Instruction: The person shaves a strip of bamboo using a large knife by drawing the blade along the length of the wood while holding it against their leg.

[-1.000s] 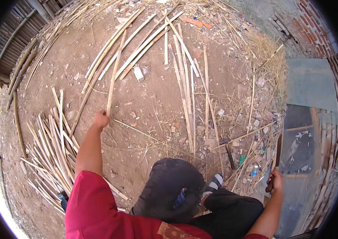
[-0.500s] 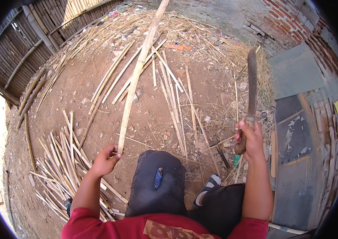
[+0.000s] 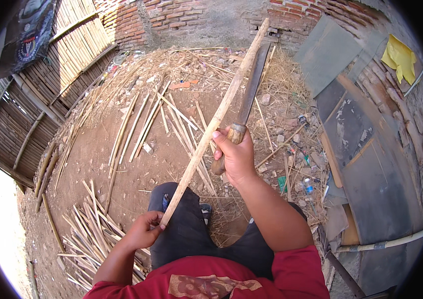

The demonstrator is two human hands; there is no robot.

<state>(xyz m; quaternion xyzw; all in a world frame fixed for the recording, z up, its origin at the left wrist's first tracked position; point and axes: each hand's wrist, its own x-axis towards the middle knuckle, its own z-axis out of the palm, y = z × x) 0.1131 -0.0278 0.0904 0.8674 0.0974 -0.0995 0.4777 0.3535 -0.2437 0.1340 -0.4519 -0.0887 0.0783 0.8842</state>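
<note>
A long, pale split-bamboo strip (image 3: pixel 231 89) slants up and away to the right across my front. Its near end is pinched between the thumb and fingers of my left hand (image 3: pixel 144 231), beside my knee. My right hand (image 3: pixel 240 155) is wrapped round the wooden handle of a machete (image 3: pixel 253 89). The dark blade points up and away, to the right of the strip and almost alongside it. My right thumb lies against the strip near its middle. Whether the blade touches the strip I cannot tell.
A pile of split strips (image 3: pixel 94 226) lies on the ground at my left. More loose strips (image 3: pixel 124 127) are scattered ahead. Dark sheets (image 3: pixel 381 174) lean along the right side. A plastic bottle (image 3: pixel 308 186) lies near them. A brick wall (image 3: pixel 181 20) stands at the back.
My right hand has brought the machete leftward to the strip, and its thumb now meets the strip. The strip tilts further right; my left hand keeps its near end. The view has shifted.
</note>
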